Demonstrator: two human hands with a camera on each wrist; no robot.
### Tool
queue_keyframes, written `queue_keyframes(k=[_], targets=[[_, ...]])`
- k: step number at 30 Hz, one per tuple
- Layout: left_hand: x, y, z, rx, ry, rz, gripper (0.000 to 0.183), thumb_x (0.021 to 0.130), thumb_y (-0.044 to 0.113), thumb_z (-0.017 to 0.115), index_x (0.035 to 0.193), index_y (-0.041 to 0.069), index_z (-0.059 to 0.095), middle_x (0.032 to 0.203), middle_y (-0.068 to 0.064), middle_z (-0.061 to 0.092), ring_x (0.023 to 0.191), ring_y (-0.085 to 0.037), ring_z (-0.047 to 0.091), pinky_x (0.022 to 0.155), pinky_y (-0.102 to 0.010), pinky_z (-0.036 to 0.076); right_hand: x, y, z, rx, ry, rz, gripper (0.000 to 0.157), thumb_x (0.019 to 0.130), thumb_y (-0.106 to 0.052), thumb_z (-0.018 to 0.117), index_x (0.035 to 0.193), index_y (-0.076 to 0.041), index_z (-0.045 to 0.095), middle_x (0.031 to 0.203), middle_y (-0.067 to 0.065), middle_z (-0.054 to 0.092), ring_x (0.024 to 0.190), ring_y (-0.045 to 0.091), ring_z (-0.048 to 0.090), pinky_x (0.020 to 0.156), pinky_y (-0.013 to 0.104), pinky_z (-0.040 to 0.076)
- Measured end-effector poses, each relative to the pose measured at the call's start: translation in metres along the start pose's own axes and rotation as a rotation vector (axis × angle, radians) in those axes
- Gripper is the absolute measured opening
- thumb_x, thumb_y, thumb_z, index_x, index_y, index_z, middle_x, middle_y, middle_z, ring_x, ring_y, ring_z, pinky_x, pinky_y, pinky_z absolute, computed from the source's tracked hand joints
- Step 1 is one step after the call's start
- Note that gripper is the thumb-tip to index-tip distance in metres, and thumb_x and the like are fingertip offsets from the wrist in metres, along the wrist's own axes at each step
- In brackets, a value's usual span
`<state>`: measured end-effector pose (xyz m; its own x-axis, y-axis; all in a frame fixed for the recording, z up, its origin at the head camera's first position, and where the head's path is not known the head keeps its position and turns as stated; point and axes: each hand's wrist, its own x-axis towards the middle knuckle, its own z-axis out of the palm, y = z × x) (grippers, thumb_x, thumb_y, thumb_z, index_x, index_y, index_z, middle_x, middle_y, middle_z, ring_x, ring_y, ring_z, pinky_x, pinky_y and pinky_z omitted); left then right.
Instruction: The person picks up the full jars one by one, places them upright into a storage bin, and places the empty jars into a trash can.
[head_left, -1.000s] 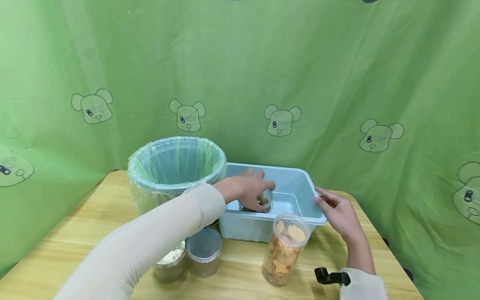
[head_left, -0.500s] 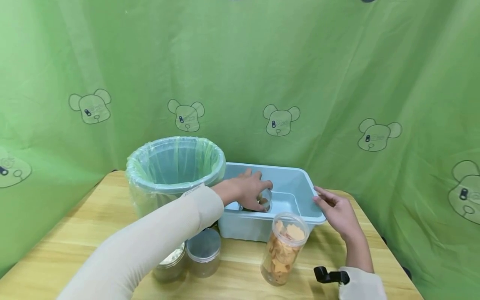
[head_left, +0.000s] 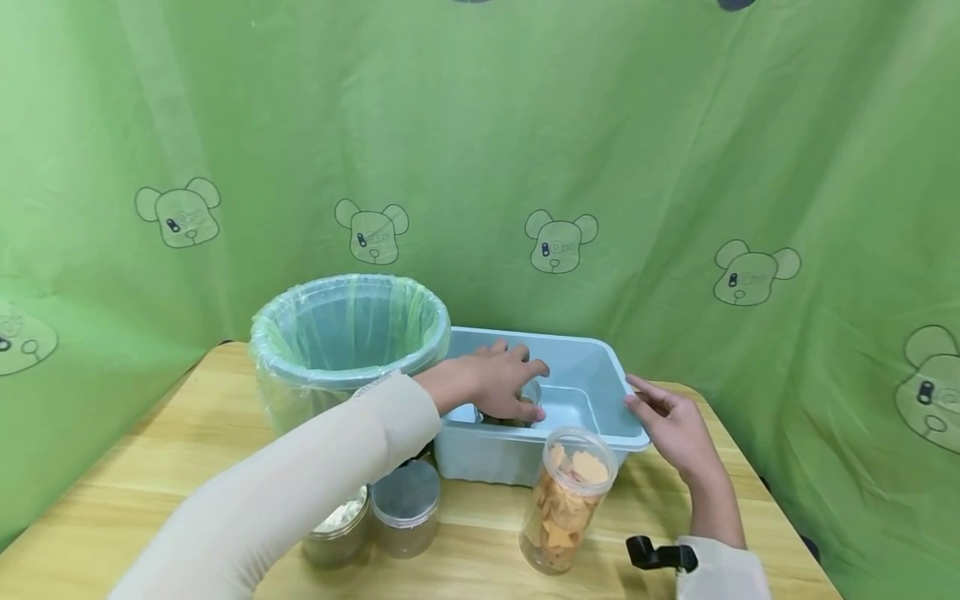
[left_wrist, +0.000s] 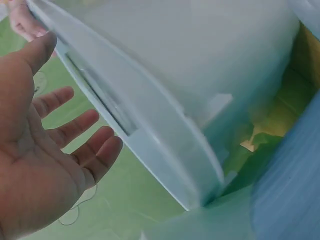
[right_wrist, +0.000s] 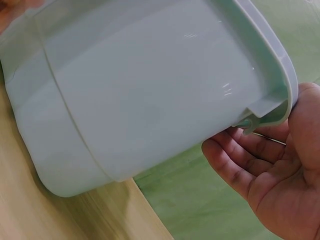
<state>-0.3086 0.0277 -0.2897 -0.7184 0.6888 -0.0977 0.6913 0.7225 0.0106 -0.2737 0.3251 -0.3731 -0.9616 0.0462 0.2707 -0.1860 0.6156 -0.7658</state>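
My left hand (head_left: 506,383) reaches down into a light blue plastic tub (head_left: 585,354), over a clear jar (head_left: 532,390) standing inside near the front wall. Most of that jar is hidden behind the hand. In the left wrist view the fingers (left_wrist: 90,122) are spread and loosely bent, with nothing between them. At the tub's right end my right hand (head_left: 675,425) holds the rim, thumb above and fingers (right_wrist: 245,152) tucked under the edge in the right wrist view.
Left of the tub stands a blue bin (head_left: 348,379) lined with a green bag. In front are a tall clear jar (head_left: 566,517) of orange pieces, a jar (head_left: 345,512) with white contents and a grey-topped jar (head_left: 406,500). A green curtain (head_left: 480,142) hangs behind the table.
The left thumb has shifted slightly right and the hand lies a little flatter over the jar in the tub. The right hand keeps its place on the rim.
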Motion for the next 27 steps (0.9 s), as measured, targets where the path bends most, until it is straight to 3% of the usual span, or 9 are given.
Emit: queue_keyframes(k=[6, 16, 27], targets=[[-0.01, 0.004, -0.01, -0.029, 0.034, 0.041, 0.068, 0.1, 0.06, 0.054, 0.159, 0.031, 0.036, 0.152, -0.003, 0.044, 0.134, -0.025, 0.041, 0.112, -0.043, 0.037, 0.0, -0.003, 0.0, -0.004, 0.008, -0.009, 0.051, 0.105, -0.035, 0.06, 0.148, -0.007, 0.055, 0.121, 0.02, 0.066, 0.096, 0.001, 0.059, 0.076, 0.018, 0.052], [-0.029, 0.014, -0.023, -0.068, 0.093, 0.168, 0.065, 0.102, 0.059, 0.051, 0.158, 0.028, 0.038, 0.151, -0.002, 0.046, 0.132, -0.023, 0.044, 0.112, -0.041, 0.038, 0.0, -0.004, 0.0, -0.011, 0.004, -0.002, 0.052, 0.105, -0.036, 0.059, 0.148, -0.008, 0.054, 0.122, 0.02, 0.066, 0.097, 0.0, 0.059, 0.077, 0.018, 0.052], [-0.042, 0.032, -0.017, -0.066, 0.115, 0.307, 0.066, 0.102, 0.063, 0.047, 0.158, 0.028, 0.038, 0.153, 0.003, 0.045, 0.127, -0.016, 0.044, 0.105, -0.035, 0.043, -0.001, -0.002, 0.0, -0.009, -0.018, 0.011, 0.055, 0.105, -0.04, 0.058, 0.15, -0.011, 0.052, 0.125, 0.019, 0.065, 0.098, 0.003, 0.059, 0.077, 0.019, 0.053]])
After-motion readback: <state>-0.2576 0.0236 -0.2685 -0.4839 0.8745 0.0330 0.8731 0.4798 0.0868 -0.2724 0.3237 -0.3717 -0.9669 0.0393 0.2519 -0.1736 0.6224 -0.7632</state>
